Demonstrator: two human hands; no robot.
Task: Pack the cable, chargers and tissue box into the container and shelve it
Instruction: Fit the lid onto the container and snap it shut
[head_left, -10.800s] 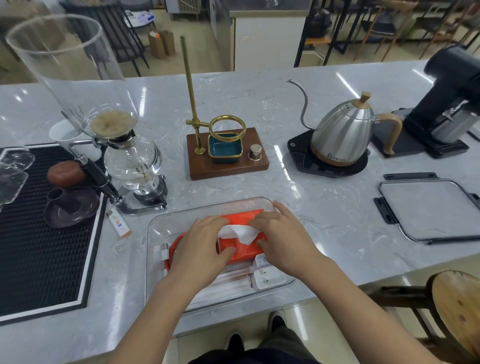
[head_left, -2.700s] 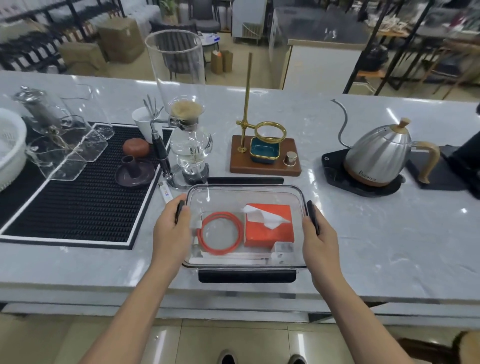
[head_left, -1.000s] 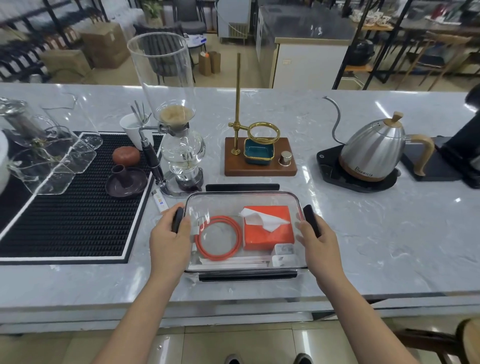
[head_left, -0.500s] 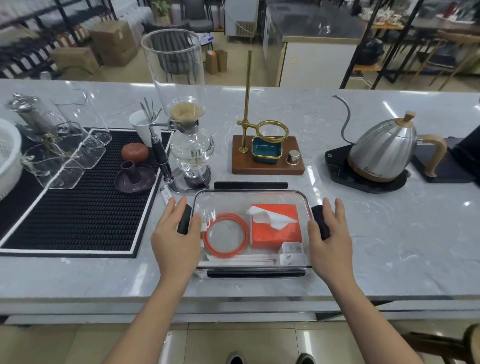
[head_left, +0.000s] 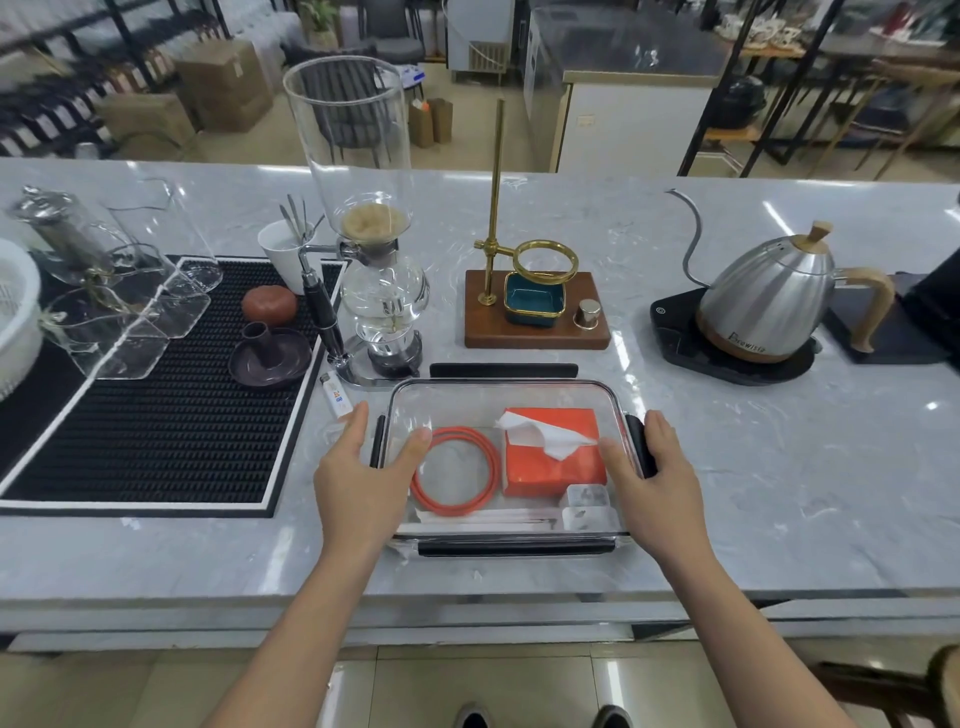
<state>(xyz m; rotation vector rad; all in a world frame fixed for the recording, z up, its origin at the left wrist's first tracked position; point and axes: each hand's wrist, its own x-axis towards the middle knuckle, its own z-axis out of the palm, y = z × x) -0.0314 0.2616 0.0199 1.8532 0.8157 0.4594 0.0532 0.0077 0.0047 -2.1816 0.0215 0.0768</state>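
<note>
The clear lidded container (head_left: 506, 389) stands near the counter's front edge, with black clips on its sides. Through the lid I see a coiled orange cable (head_left: 454, 478), an orange tissue box (head_left: 550, 460) with a tissue sticking out, and white chargers (head_left: 587, 508) at the front right. My left hand (head_left: 358, 473) straddles the container's left edge, thumb on the lid and fingers stretched past the left clip. My right hand (head_left: 654, 473) mirrors it at the right edge, thumb on the lid and fingers over the right clip.
Just behind the container are a glass siphon brewer (head_left: 376, 291) and a wooden stand with a brass ring (head_left: 535, 312). A steel kettle (head_left: 769, 306) sits back right. A black drip mat (head_left: 145, 395) with glassware lies left, a lighter (head_left: 335, 397) beside it.
Both hands have stopped pressing the side clips. Their thumbs have swung inward onto the lid and the fingers have spread along the container's sides. The container has not moved.
</note>
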